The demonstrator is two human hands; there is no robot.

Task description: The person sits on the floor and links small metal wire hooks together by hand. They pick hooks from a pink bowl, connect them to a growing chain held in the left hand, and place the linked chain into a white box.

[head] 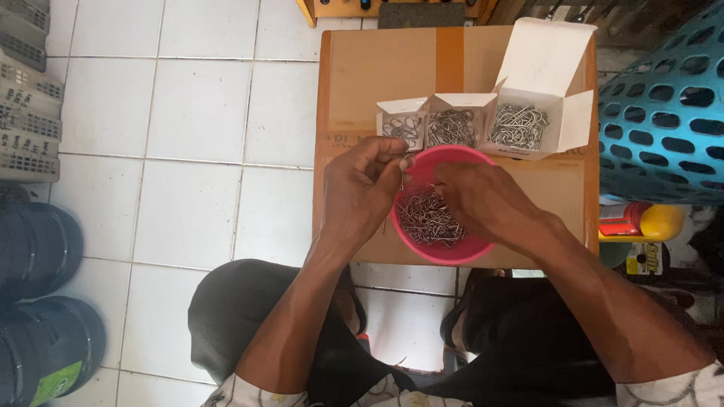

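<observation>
White floor tiles point(188, 113) spread out below us, and on them sits a brown cardboard box point(377, 68) that serves as our work surface, a strip of tape running down its top. On that box rests a pink bowl point(452, 252) holding a tangle of metal paper clips point(426, 218). Our left hand point(362, 188) hangs over the bowl's left rim, thumb and fingertips pinched together on what looks like a single clip, though the piece is too small to be sure. Our right hand point(483, 200) reaches down into the bowl from the right, fingers curled into the pile; whether they grip anything we cannot tell.

Just beyond the bowl stand three small white cartons side by side, flaps open. The left carton point(402, 124) holds a few clips, the middle carton point(452, 124) a fuller heap, and the largest, right carton point(539, 113), with its tall lid raised, a batch of bigger clips.

To our right a teal perforated basket point(664, 113) stands near the box, with a red and yellow bottle point(641, 220) lying below it. At the far left we see grey crates point(26, 90) and dark round bins point(41, 301).
</observation>
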